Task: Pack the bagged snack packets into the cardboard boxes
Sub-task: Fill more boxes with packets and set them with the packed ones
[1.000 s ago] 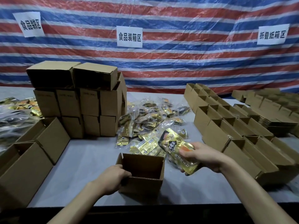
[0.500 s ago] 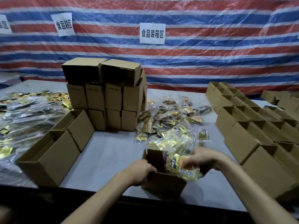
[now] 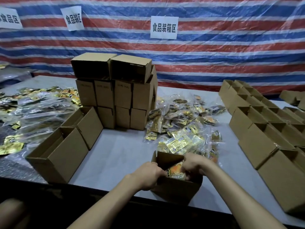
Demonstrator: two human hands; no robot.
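A small open cardboard box [image 3: 175,189] sits at the table's near edge. My left hand [image 3: 148,175] grips its left wall. My right hand [image 3: 193,164] reaches down into the box and holds a clear bag of gold and orange snack packets [image 3: 175,171], which lies mostly inside. Just behind the box, a heap of bagged snack packets [image 3: 183,126] spreads over the middle of the table.
A stack of closed cardboard boxes [image 3: 115,95] stands at centre left. Two open boxes [image 3: 66,146] lie at the left, rows of open boxes [image 3: 267,129] at the right. More bagged packets [image 3: 33,106] cover the far left. A striped tarp hangs behind.
My right hand has pushed the bag from above the box rim down into the box. The view has swung to the left and moved closer. My left hand stays on the box.
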